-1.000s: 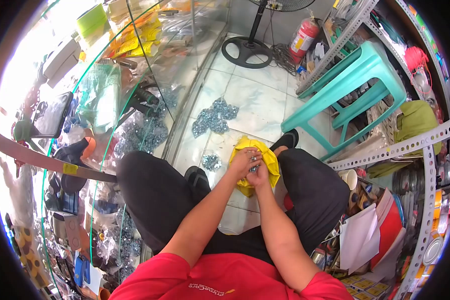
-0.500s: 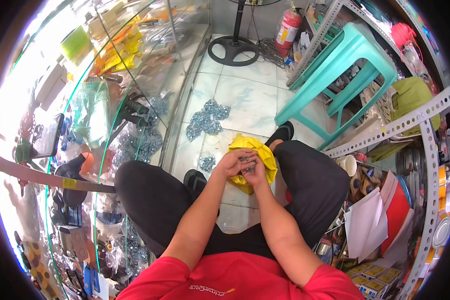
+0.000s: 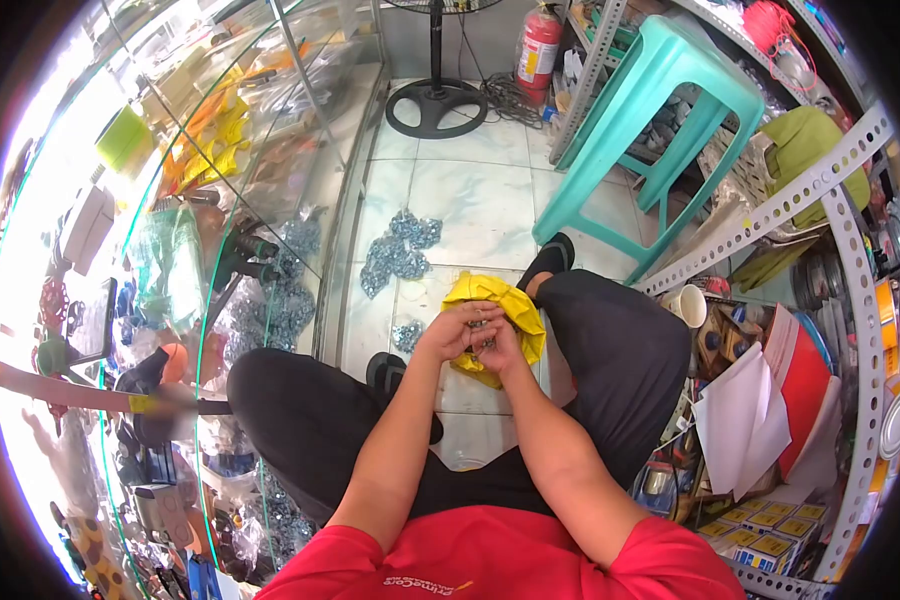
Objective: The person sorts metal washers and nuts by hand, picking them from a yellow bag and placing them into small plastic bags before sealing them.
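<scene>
Above a yellow plastic bag (image 3: 528, 320) on the tiled floor, my left hand (image 3: 452, 331) and my right hand (image 3: 499, 346) meet with their fingers curled together. Small bluish-grey pieces show between the fingers, cupped by both hands. The bag lies crumpled behind and to the right of the hands. Left of it on the floor is a small pile of similar pieces (image 3: 407, 335), with a larger spread pile (image 3: 400, 252) farther back.
A teal plastic stool (image 3: 660, 60) stands at the right beside a metal shelf (image 3: 770, 217). A fan base (image 3: 436, 108) and a fire extinguisher (image 3: 537, 55) are at the back. Glass shelving with packaged goods lines the left.
The whole view has shifted a little, so the stool, fan and piles appear farther left. Both hands stay together over the yellow bag, with the fingers slightly rearranged.
</scene>
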### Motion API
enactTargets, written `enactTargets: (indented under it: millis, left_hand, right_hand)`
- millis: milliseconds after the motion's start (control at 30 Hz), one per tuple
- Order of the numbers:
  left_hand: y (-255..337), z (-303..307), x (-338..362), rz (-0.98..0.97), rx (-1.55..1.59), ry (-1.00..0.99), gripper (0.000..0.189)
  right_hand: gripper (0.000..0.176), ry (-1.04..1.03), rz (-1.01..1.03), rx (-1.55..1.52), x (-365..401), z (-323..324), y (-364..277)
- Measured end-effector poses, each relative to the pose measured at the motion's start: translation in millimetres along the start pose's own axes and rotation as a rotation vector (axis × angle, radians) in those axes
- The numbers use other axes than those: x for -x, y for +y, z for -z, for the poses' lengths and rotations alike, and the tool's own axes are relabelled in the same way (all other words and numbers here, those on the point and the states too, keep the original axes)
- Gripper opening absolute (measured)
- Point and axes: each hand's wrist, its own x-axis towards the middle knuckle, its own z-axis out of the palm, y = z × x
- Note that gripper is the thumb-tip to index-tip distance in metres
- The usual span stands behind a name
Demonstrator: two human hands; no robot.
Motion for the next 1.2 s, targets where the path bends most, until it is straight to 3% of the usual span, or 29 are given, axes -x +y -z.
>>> enactTargets:
  millis: [233,333,467,600,700,800,900,967,1067,1133,1200]
  left_hand:
    - [21,-3,11,-0.037,0.215,-0.052,0.036]
    - [33,-3,18,-0.045,0.23,-0.015,0.037]
    - [55,44,15,-0.197,0.102,0.141,0.03]
    - [69,92,20,-0.249,-0.361,0.825,0.02]
    - [52,153,10,-0.201,-0.433,0.911,0.014]
    - [25,199,-5,-0.046,-0.785,0.797,0.012]
    - [6,211,-16,0.077,-1.151,0.776,0.014]
    - [1,206,-13,0.107,-1.189,0.863,0.016]
    - [5,195,-10,0.088,-1.018,1.015,0.019]
    - [10,176,-8,-0.008,-0.639,1.103,0.021]
    - [9,145,-7,-0.196,-0.093,0.95,0.024]
  right_hand:
    - [0.02,0.097,0.016,0.118,-5,8,-1]
    - [0.024,0.192,0.025,0.133,-7,7,0]
    - [0.025,0.147,-0.081,0.116,-12,20,-6]
    - [0.024,0.147,-0.114,0.116,-9,21,-8]
    - [0.023,0.159,-0.114,0.115,-12,22,-9]
    - [0.024,0.189,-0.092,0.173,-9,16,-6]
    - [0.025,0.27,-0.056,0.353,-7,-2,-3]
    - [0.026,0.298,-0.058,0.55,-5,-16,-6]
    - [0.027,0.27,-0.187,0.794,-3,-34,-19]
    - [0.028,0.206,-0.253,0.904,3,-49,-24]
    - [0.03,0.119,-0.309,0.982,12,-67,-29]
